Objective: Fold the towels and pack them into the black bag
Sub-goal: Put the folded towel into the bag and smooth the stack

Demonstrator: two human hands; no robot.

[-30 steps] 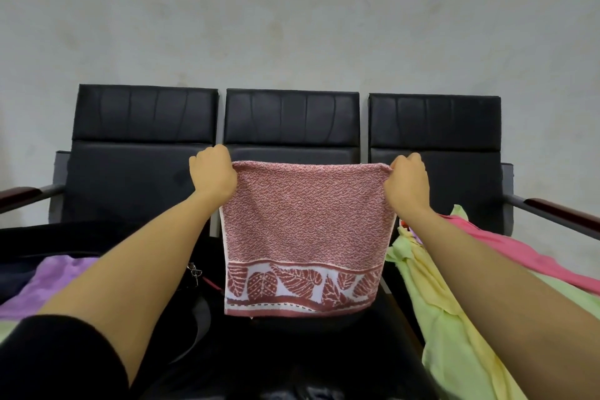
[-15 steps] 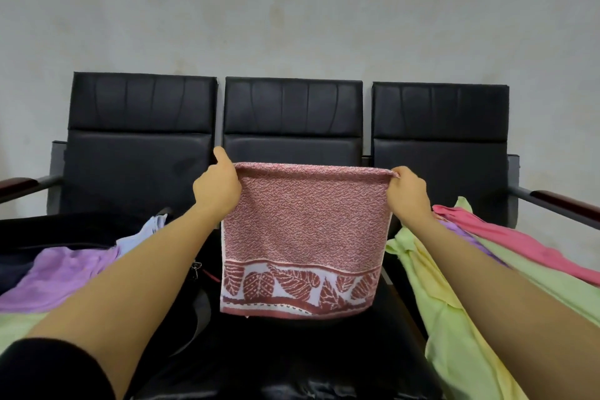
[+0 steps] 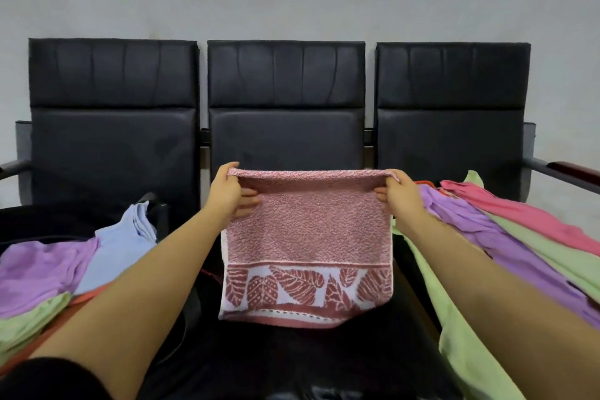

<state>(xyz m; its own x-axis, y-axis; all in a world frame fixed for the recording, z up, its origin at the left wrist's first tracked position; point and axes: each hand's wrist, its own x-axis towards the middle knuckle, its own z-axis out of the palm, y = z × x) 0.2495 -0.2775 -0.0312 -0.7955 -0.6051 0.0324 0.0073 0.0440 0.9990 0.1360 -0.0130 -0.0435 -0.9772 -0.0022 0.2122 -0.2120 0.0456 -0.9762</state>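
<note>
Head view: left hand (image 3: 231, 193) and right hand (image 3: 394, 194) each pinch top corner of pink terry towel with leaf-pattern border (image 3: 308, 247), stretched taut over black middle seat (image 3: 285, 354), likely squaring it for next fold. Versus half second ago: towel lower, fingers now spread onto its near face.

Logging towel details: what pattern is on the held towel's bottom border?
Reddish leaves on white, on the towel; head view.
</note>
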